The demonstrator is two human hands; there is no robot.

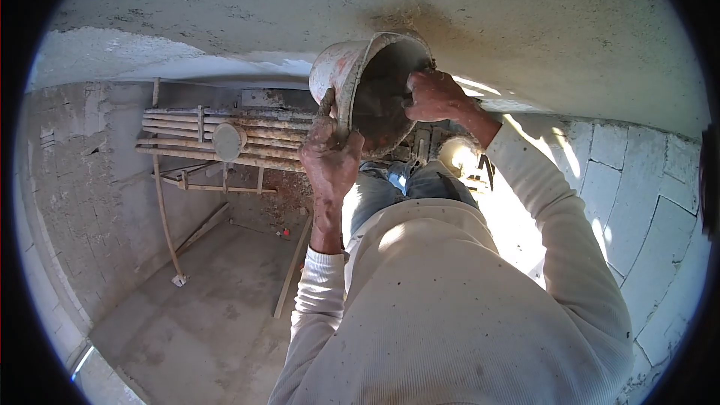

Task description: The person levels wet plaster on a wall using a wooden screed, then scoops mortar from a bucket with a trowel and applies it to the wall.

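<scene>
A dirty, light-coloured bucket (337, 67) is held up tilted on its side near the plastered surface, its dark mouth facing right. My left hand (330, 154) grips the bucket's rim from below, fingers wrapped round it. My right hand (439, 97) is at the far side of the mouth, its fingers closed and partly inside the opening. What the right fingers hold, if anything, is hidden. Greyish, wet-looking residue coats the inside of the bucket.
Wooden scaffold poles (277, 139) run behind the bucket, with a round pale container (229, 142) on them. A slanted prop (166, 217) stands at the left wall. Below lies a concrete floor (217, 300); a block wall (630, 172) rises at right.
</scene>
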